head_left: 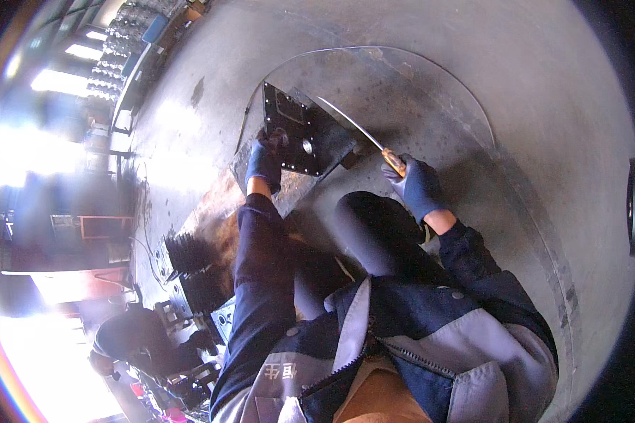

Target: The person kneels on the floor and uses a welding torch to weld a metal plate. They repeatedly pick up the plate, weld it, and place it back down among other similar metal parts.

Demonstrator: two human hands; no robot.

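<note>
My left hand [264,165], in a dark blue work glove, grips the left edge of a black metal housing [296,132]. The housing's near face has a round bore, a square outline and small bolt holes along its edges. It rests tilted on a worn metal block or stand [299,191]. In my gloved right hand [419,185] is a hand tool [394,161] with a yellow-brown handle and a long, thin, slightly curved metal shaft; whether it is a file or a scraper I cannot tell. Its tip points up-left towards the housing, apparently apart from it.
A thin cable [375,47] arcs across the concrete floor [540,106] behind the housing. Several black finned metal parts [190,254] stand at the left, near a crouching person [143,338]. Stacked metal parts [111,63] line the far left. My bent knee [370,227] lies between my arms.
</note>
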